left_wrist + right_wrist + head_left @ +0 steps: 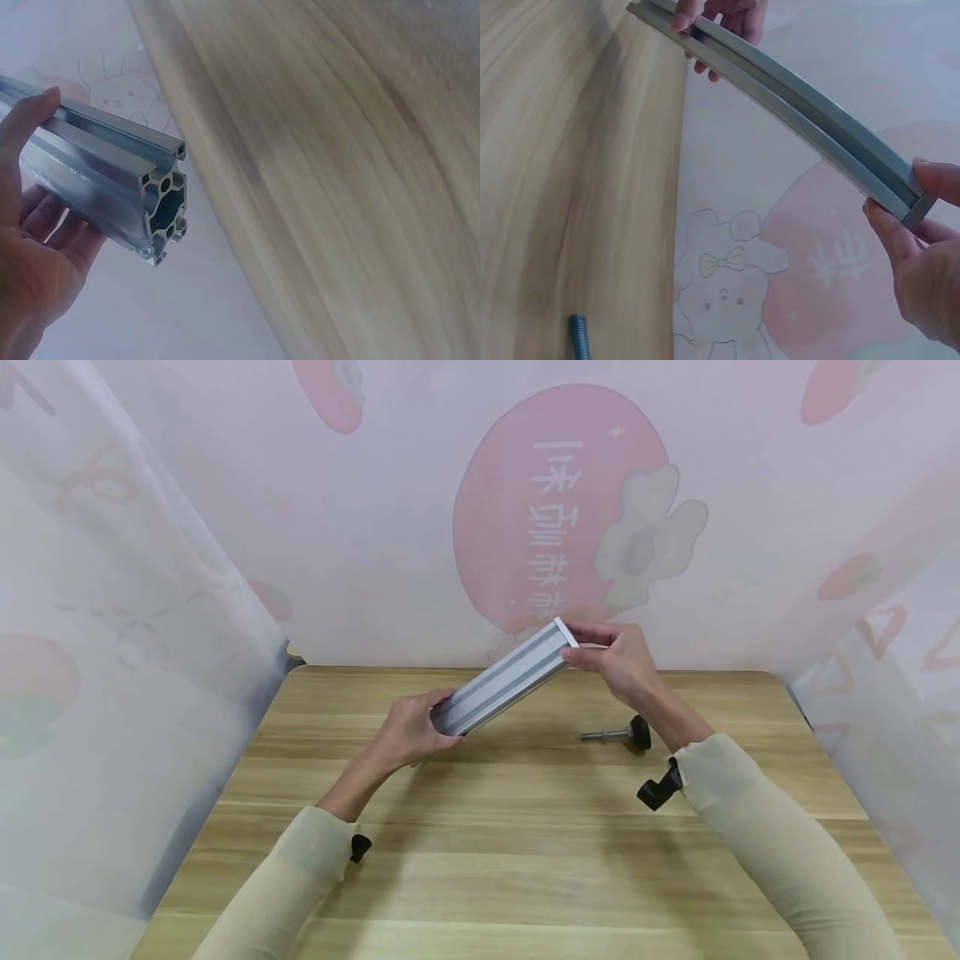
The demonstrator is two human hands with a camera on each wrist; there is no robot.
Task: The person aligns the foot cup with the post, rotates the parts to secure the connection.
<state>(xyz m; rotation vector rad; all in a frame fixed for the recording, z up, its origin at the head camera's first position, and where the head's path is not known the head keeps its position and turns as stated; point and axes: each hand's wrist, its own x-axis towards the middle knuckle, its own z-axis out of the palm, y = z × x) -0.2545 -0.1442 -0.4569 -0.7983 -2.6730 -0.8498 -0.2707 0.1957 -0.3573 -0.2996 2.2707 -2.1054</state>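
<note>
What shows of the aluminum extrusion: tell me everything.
The aluminum extrusion looks like silvery metal: long, straight, with lengthwise grooves. Its end near the left hand is open, showing a hollow, webbed profile; a flat cap appears to cover the other end, pinched by the right hand. Both hands hold it raised off the wooden table, slanting up to the right in the head view.

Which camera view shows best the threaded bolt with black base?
The head view: there the bolt shows both its shaft and black base. The right wrist view catches only the shaft's end, at the bottom edge; the left wrist view, nothing.
</note>
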